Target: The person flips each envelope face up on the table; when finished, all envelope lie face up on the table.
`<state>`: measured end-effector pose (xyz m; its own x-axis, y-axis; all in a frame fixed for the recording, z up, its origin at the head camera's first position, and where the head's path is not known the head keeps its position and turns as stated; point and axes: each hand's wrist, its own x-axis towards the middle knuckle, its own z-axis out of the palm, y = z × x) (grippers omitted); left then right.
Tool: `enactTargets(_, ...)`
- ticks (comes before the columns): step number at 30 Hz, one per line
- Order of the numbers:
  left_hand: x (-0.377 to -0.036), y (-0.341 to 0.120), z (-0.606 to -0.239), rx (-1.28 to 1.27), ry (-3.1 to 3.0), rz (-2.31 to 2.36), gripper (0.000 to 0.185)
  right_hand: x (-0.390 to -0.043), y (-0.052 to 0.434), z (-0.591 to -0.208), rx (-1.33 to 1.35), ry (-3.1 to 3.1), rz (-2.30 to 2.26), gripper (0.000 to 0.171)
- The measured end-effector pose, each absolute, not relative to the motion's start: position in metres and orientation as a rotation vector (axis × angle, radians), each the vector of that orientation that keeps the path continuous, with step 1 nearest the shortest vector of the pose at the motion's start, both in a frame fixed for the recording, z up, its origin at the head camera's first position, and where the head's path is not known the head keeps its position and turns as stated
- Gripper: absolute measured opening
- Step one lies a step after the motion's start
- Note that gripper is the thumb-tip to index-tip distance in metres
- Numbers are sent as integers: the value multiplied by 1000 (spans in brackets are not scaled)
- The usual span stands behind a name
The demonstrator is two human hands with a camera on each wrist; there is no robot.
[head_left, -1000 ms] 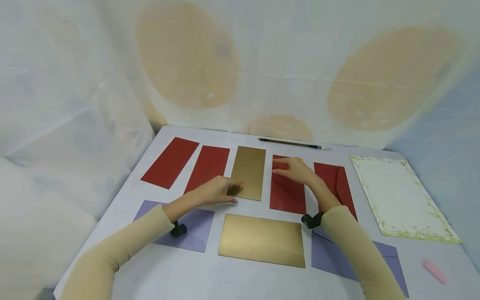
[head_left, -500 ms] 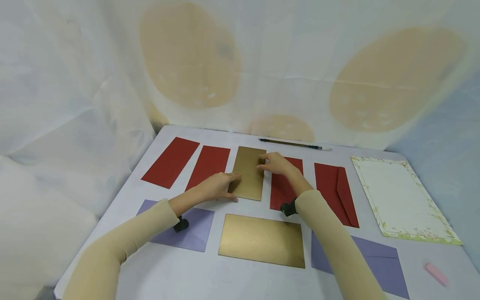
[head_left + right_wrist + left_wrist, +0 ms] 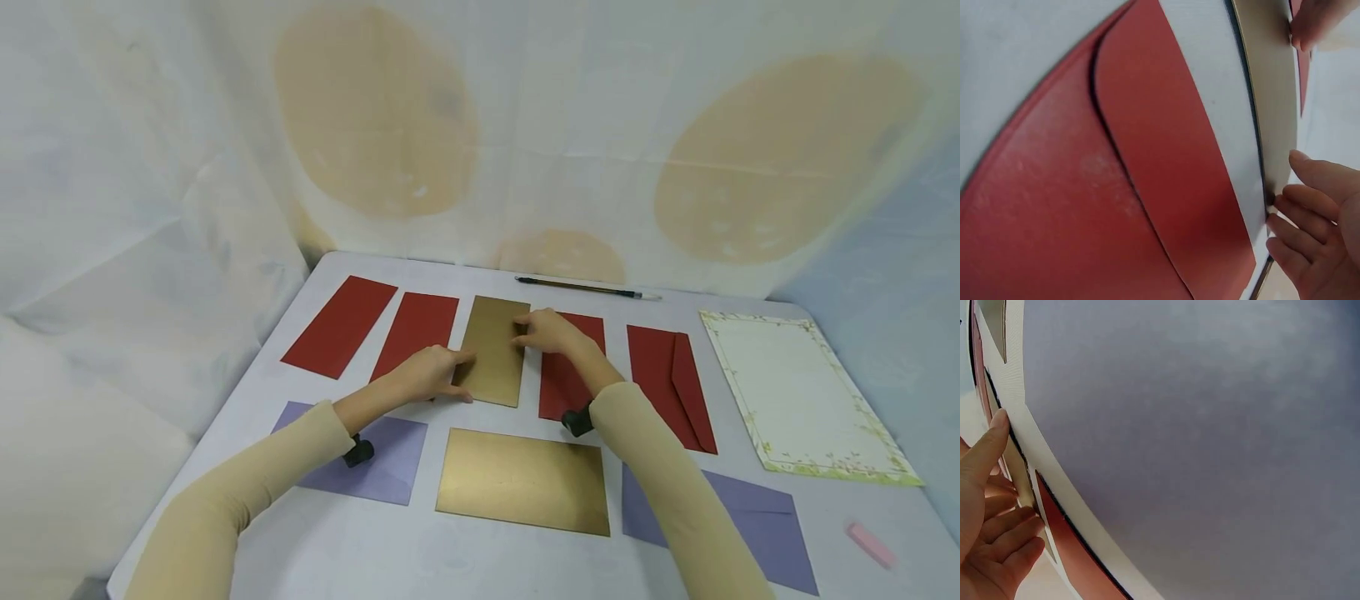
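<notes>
A gold envelope (image 3: 495, 358) lies upright-wise in the middle of the back row, between red envelopes. My left hand (image 3: 423, 375) touches its left side, fingers at the edge and thumb near the lower left corner. At its right edge, the fingertips of my right hand (image 3: 551, 331) rest near the upper half. The left wrist view has my left hand (image 3: 991, 537) with loosely spread fingers beside the gold envelope (image 3: 1019, 472). In the right wrist view, my right hand (image 3: 1322, 231) meets the gold envelope's (image 3: 1272, 81) edge with relaxed fingers.
Red envelopes flank it: one at far left (image 3: 341, 325), one at right with its flap showing (image 3: 660, 383). In front lie a second gold envelope (image 3: 525, 479) and purple envelopes (image 3: 757, 525). A brush (image 3: 577, 286), bordered paper (image 3: 802, 392) and pink eraser (image 3: 870, 546) lie around.
My right hand has moved left from over the red envelope to the gold one's right edge. The gold envelope has slid slightly toward me. My left hand has barely shifted.
</notes>
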<state>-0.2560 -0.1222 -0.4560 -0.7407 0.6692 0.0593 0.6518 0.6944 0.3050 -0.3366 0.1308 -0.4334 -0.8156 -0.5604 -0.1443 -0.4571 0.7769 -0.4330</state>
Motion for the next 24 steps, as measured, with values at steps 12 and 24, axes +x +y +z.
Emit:
enactTargets(12,-259,-123,-457,1186,2816,427,58,-352,137,-432,-648,2762,-612,59)
enactTargets(24,-254,-126,-454,1312,2852,366,51,-359,130,-440,-593,2763,-673,59)
